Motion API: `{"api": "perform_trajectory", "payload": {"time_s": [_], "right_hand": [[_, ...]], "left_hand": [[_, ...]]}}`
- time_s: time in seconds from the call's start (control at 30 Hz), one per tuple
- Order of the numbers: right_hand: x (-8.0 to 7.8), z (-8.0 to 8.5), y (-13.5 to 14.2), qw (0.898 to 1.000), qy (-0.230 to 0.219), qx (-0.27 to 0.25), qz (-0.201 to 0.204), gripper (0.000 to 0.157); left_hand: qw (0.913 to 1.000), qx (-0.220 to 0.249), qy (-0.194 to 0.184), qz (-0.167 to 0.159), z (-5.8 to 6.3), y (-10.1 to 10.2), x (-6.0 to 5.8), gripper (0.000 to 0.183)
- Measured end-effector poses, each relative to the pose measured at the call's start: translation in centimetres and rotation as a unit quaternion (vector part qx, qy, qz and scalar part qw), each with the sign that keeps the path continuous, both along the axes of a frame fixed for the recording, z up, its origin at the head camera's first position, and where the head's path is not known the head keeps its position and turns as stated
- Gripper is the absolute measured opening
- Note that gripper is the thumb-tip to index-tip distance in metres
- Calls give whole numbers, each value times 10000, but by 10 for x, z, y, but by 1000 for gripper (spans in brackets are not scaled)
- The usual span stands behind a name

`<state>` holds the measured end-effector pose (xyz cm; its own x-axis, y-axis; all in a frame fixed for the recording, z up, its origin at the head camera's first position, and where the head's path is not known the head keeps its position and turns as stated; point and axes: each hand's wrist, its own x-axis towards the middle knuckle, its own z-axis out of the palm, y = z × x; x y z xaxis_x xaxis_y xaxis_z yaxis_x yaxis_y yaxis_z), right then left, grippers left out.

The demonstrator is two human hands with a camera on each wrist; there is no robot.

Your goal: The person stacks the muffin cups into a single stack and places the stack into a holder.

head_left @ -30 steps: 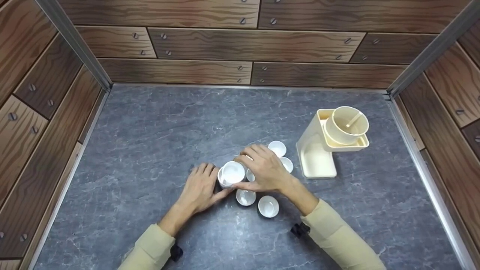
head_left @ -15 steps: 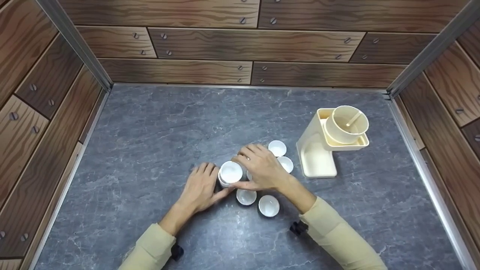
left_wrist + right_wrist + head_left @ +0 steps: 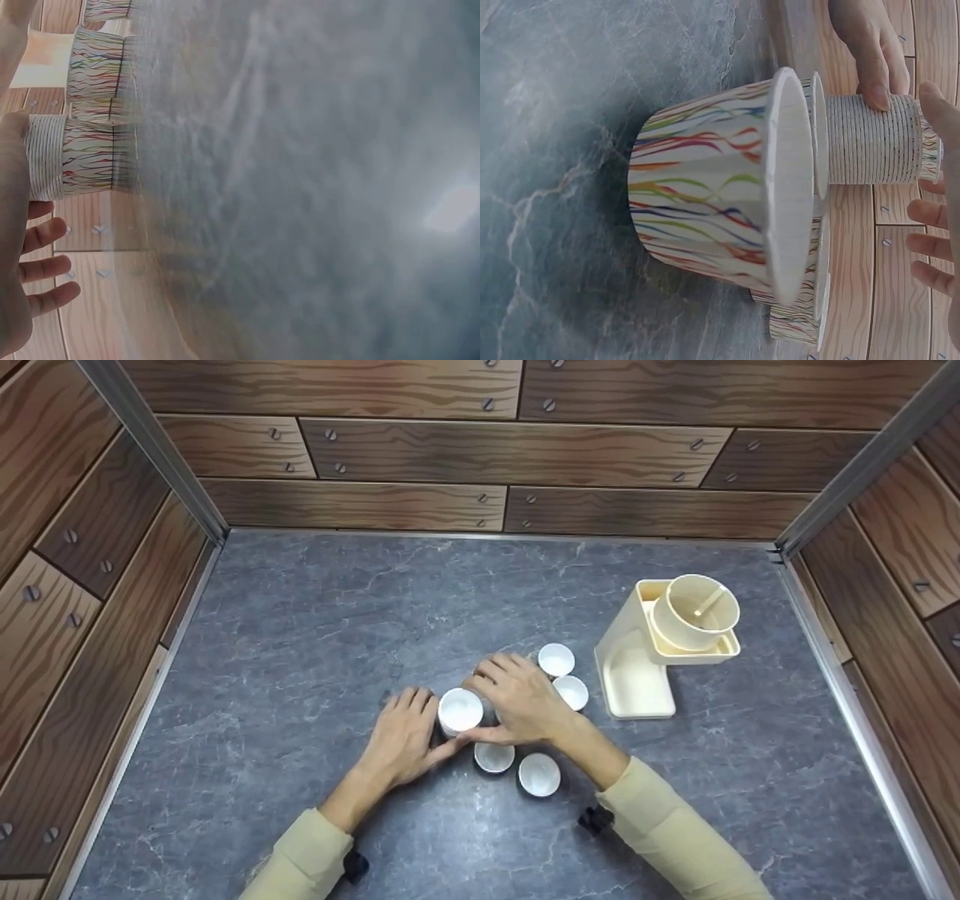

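A tall stack of nested paper cups (image 3: 870, 142), white with coloured wavy lines, stands upright between both hands. My left hand (image 3: 401, 735) holds the stack from the left, thumb on the near side. At its top my right hand (image 3: 517, 697) holds the uppermost paper cup (image 3: 460, 709) between thumb and fingers. In the right wrist view a strip of that cup's patterned wall shows above the packed rims. In the left wrist view the stack's lowest cup (image 3: 88, 156) stands on the table. Single cups (image 3: 539, 775) stand close by, one right beside the stack (image 3: 494, 757).
Two more paper cups (image 3: 556, 660) (image 3: 570, 692) stand beyond the right forearm. A cream plastic stand (image 3: 637, 682) at the right carries a round cream container (image 3: 694, 611) with a stick inside. Wood-patterned panels (image 3: 405, 502) border the grey marbled table (image 3: 337, 600).
The top cup, offset to the right a second ago, has shifted slightly left and now lines up with the stack. The right hand moved slightly left with it; the left hand stayed put.
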<state>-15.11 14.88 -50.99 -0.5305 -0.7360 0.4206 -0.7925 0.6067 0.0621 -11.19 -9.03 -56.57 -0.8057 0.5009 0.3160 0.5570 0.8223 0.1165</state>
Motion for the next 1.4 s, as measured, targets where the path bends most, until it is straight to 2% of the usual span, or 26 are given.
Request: {"api": "perform_trajectory", "payload": {"time_s": [0.47, 0.97, 1.27, 1.4], "right_hand": [[2, -2, -1, 9992, -373, 136, -106, 71], [5, -1, 3, 9990, -376, 179, -185, 80], [10, 3, 15, 9997, -26, -220, 65, 78], [17, 3, 21, 9986, -115, -479, 199, 78]], "left_hand": [[9998, 73, -197, -4, 2, 0, 1, 71], [9997, 72, -214, 0, 3, 0, 0, 70], [9995, 134, -292, 23, 3, 1, 0, 71], [9994, 175, -296, 52, 2, 1, 0, 71]]}}
